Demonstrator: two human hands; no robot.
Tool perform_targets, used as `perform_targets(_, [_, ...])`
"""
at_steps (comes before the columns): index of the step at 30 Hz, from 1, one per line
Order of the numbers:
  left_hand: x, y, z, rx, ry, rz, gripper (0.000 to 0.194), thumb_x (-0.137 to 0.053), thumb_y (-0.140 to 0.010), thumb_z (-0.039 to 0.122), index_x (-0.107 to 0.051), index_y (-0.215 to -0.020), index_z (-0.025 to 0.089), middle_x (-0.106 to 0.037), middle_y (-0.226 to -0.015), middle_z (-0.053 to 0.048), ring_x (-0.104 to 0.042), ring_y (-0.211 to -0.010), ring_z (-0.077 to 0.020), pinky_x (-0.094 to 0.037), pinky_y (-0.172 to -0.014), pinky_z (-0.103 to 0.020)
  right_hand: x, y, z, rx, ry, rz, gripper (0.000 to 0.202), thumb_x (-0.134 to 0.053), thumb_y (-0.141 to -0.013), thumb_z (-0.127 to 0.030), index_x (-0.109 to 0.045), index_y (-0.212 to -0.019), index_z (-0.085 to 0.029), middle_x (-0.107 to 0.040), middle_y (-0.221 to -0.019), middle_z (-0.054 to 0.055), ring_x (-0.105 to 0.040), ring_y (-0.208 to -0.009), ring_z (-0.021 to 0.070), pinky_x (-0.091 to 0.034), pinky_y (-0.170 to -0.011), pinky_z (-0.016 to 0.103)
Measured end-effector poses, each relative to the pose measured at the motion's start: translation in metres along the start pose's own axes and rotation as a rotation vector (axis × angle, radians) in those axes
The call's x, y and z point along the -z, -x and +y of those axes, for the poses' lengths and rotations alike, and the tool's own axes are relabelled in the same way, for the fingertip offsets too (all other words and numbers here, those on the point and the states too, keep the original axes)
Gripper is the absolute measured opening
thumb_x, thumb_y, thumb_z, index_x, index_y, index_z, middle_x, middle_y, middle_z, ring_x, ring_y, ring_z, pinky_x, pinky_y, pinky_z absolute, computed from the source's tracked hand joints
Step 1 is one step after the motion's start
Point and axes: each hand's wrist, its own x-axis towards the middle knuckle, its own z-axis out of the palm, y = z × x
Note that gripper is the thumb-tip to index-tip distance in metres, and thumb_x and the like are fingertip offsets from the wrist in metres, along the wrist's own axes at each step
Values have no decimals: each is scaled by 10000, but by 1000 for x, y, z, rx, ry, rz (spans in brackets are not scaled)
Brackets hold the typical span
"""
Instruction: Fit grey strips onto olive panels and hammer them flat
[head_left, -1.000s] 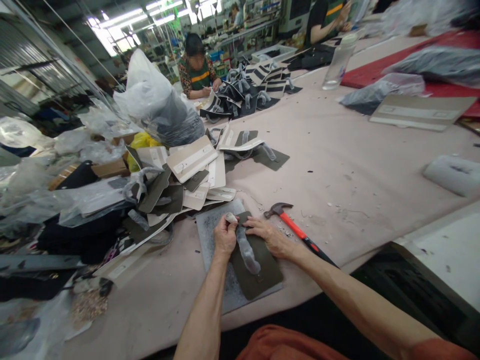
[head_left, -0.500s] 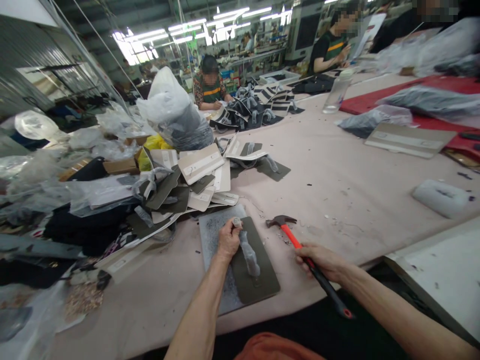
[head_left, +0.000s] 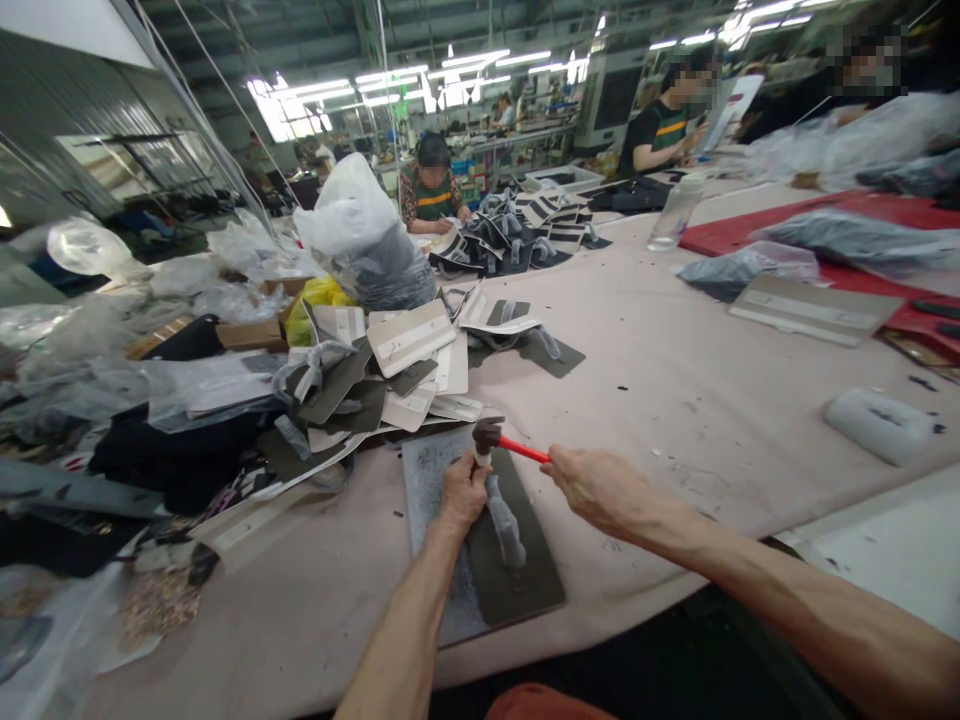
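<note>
Clear plastic bags [head_left: 180, 275] lie heaped at the left of the frame, and a pile of flat panels [head_left: 410, 338] spreads left of centre. A speckled grey slab [head_left: 429, 468] lies on the table [head_left: 645, 330] at lower centre. Above it, the left hand [head_left: 463, 492] pinches a short pale peg [head_left: 483, 459] between thumb and fingers. A dark panel [head_left: 529, 575] lies partly over the slab, below and right of this hand, with a plastic-wrapped strap [head_left: 506, 525] along its face. The head of the hammer [head_left: 523, 449] is at the peg's top; whether the two touch cannot be told. Its red handle runs rightward into the right hand [head_left: 596, 485], whose fingers are closed around it. A bottle [head_left: 673, 215] stands at upper right; a white roll [head_left: 877, 425] lies at the right edge.
</note>
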Motion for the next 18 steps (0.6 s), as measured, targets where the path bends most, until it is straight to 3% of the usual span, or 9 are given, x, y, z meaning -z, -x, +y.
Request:
perform_targets(2, [0, 0, 0, 4, 11, 4, 173, -585, -805, 153, -685, -933, 211, -726, -867, -39, -662, -815, -208, -485, -770, -304, 20, -5, -6, 32, 31, 122, 232, -461, -970, -351, -459, -778, -220, -466, -537, -22, -330, -416, 108, -161, -471, 288])
perform_targets(5, [-1, 0, -1, 14, 29, 9, 171, -591, -808, 167, -689, -938, 219, -733, -895, -43, -667, -850, -212, -485, -805, -308, 40, -10, -18, -24, -156, 550, 318, -264, -1033, -429, -457, -882, -227, -515, -630, -1, -423, -478, 125, -262, -480, 269])
perform_targets(6, [-1, 0, -1, 18, 27, 6, 174, -590, -810, 171, -690, -945, 220, -734, -901, -45, -667, -854, -213, -485, -808, -310, 38, -10, -21, -47, -210, 599, 357, -187, -1042, -426, -454, -916, -226, -532, -661, 10, -455, -507, 130, -294, -493, 268])
perform_targets(8, [-1, 0, -1, 21, 18, -3, 180, -584, -816, 176, -691, -953, 223, -734, -892, -43, -665, -841, -212, -486, -797, -310, 23, -5, -19, -75, -220, 479, 381, -166, -1042, -421, -461, -902, -223, -526, -633, 10, -442, -486, 128, -282, -480, 269])
perform_targets(12, [0, 1, 1, 1, -6, -15, 221, -564, -817, 159, -693, -983, 227, -724, -868, -31, -655, -814, -200, -484, -761, -292, -17, 14, 12, -38, -25, -7, 279, -444, -976, -409, -483, -778, -217, -465, -508, -19, -328, -399, 105, -145, -471, 297])
perform_targets(15, [1, 1, 2, -1, -4, -7, 180, -568, -822, 172, -692, -944, 218, -721, -853, -29, -653, -813, -197, -483, -766, -287, -37, 29, 47, -143, 73, -154, 262, -400, -1002, -398, -524, -877, -204, -550, -596, 13, -439, -471, 132, -171, -507, 296])
perform_targets(18, [0, 1, 0, 8, 18, -13, 181, -576, -821, 179, -690, -957, 213, -729, -879, -32, -663, -835, -201, -491, -795, -299, -56, 41, 81, -303, 40, -200, 338, -323, -1026, -388, -541, -866, -186, -601, -675, 49, -536, -566, 160, -276, -545, 281])
